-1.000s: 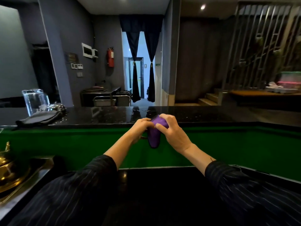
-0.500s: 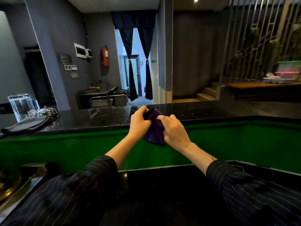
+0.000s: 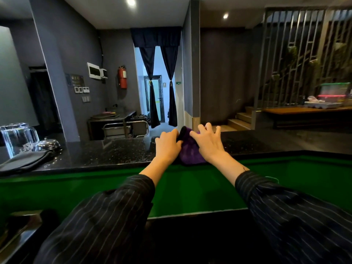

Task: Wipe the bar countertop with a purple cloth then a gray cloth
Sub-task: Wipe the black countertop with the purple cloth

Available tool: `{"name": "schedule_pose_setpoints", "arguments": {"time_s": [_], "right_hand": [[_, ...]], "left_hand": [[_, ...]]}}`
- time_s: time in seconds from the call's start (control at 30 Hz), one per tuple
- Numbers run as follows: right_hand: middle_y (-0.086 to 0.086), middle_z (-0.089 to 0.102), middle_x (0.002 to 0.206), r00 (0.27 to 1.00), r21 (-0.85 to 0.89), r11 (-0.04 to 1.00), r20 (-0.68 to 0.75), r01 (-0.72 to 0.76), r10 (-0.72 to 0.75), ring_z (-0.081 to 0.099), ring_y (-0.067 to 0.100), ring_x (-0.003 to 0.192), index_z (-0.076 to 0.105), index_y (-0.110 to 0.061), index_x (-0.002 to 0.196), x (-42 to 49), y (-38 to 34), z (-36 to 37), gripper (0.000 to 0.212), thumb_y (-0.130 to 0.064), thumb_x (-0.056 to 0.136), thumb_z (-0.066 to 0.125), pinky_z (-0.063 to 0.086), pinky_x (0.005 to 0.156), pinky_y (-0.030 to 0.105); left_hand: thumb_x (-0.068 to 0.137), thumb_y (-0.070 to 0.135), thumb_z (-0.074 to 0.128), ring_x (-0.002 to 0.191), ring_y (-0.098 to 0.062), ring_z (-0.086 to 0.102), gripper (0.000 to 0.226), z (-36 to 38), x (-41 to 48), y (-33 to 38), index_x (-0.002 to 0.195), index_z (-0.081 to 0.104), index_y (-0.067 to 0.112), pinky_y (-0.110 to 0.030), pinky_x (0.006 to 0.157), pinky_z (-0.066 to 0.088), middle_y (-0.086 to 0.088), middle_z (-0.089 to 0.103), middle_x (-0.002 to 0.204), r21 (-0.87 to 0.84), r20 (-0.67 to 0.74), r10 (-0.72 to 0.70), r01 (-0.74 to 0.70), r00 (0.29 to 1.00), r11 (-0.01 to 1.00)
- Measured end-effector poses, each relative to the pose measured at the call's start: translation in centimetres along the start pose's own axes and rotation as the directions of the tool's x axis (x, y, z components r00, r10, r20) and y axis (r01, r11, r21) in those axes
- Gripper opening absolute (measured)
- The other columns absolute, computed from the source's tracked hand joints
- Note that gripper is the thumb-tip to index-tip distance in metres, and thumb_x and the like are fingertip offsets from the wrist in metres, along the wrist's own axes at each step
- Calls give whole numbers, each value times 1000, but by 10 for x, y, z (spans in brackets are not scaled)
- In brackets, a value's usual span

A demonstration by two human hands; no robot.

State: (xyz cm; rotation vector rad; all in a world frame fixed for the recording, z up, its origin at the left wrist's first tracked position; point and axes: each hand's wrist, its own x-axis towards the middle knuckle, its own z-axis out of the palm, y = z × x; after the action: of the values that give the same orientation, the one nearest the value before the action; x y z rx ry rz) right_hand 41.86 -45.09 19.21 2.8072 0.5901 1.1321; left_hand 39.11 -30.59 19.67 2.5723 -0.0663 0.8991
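Purple cloth (image 3: 189,152) between both hands' grips.

A bunched purple fleecy cloth (image 3: 190,154) lies on the near edge of the speckled black stone bar countertop (image 3: 114,151). A folded flat gray cloth (image 3: 26,161) rests on the same countertop's near edge, far to the left of the purple one.
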Motion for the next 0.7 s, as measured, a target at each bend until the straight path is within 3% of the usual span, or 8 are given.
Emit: {"name": "schedule_pose_setpoints", "arguments": {"time_s": [0.03, 0.1, 0.17, 0.2, 0.27, 0.4, 0.57, 0.7], "right_hand": [[13, 48, 124, 996, 15, 999, 76, -39, 38, 38, 35, 123, 59, -18, 115, 3, -6, 4, 32, -8, 85, 58, 26, 103, 61], [16, 42, 134, 987, 179, 980, 153, -83, 56, 34, 36, 130, 60, -11, 112, 8, -24, 15, 23, -20, 95, 47, 22, 109, 57], [20, 25, 152, 951, 406, 899, 306, -163, 34, 24, 37, 140, 49, -7, 130, 5, -40, 25, 42, -34, 102, 32, 21, 112, 55], [17, 13, 159, 912, 428, 876, 409, -222, 31, 14, 37, 145, 36, -9, 142, 3, -44, 29, 52, -41, 102, 26, 15, 114, 57], [13, 1, 162, 854, 343, 910, 521, -233, 23, 0, 38, 148, 12, -18, 154, 0, -46, 33, 66, -53, 99, 20, 4, 114, 62], [15, -7, 162, 785, 281, 928, 619, -245, 19, -6, 46, 145, -4, -25, 154, 11, -47, 30, 82, -70, 91, 21, -3, 110, 68], [12, -3, 162, 702, 171, 932, 703, -319, 111, -6, 44, 146, 4, -25, 155, 28, -43, 37, 83, -73, 89, 21, -3, 111, 68], [7, -1, 163, 662, 133, 913, 729, -386, 173, -5, 40, 147, 7, -34, 154, 39, -18, 48, 69, -66, 94, 19, -4, 111, 66]], "left_hand": [[88, 25, 58, 103, -32, 51, 15, 5, 4, -1, 93, 55, 12, -43, 81, 39, -11, 62, 97, 62, 7, -7, 6, 1000, 998], [86, 24, 59, 110, -32, 43, 13, 12, 10, -7, 94, 59, 13, -48, 88, 34, -10, 57, 101, 125, 6, -29, 28, 1000, 992], [85, 23, 60, 115, -33, 38, 13, 16, 16, -18, 95, 64, 16, -50, 91, 32, -10, 53, 106, 133, 2, -63, 62, 998, 989], [85, 27, 62, 117, -32, 37, 16, 17, 18, -25, 98, 66, 19, -51, 94, 31, -9, 52, 110, 135, 10, -77, 75, 997, 988], [84, 37, 64, 121, -30, 34, 22, 21, 21, -38, 102, 70, 25, -51, 96, 30, -6, 50, 117, 135, 21, -80, 77, 997, 988], [84, 39, 64, 125, -26, 30, 21, 27, 25, -48, 101, 71, 30, -48, 96, 26, -2, 47, 129, 100, -21, -25, 27, 999, 995], [90, 33, 56, 137, -25, 16, 19, 32, 34, -54, 101, 71, 38, -59, 108, 14, 0, 35, 146, 121, 77, 42, -52, 996, 991], [96, 41, 44, 145, -25, 0, 29, 32, 33, -68, 120, 60, 43, -68, 108, -4, 2, 16, 157, 172, 127, 101, -122, 987, 978]]}}
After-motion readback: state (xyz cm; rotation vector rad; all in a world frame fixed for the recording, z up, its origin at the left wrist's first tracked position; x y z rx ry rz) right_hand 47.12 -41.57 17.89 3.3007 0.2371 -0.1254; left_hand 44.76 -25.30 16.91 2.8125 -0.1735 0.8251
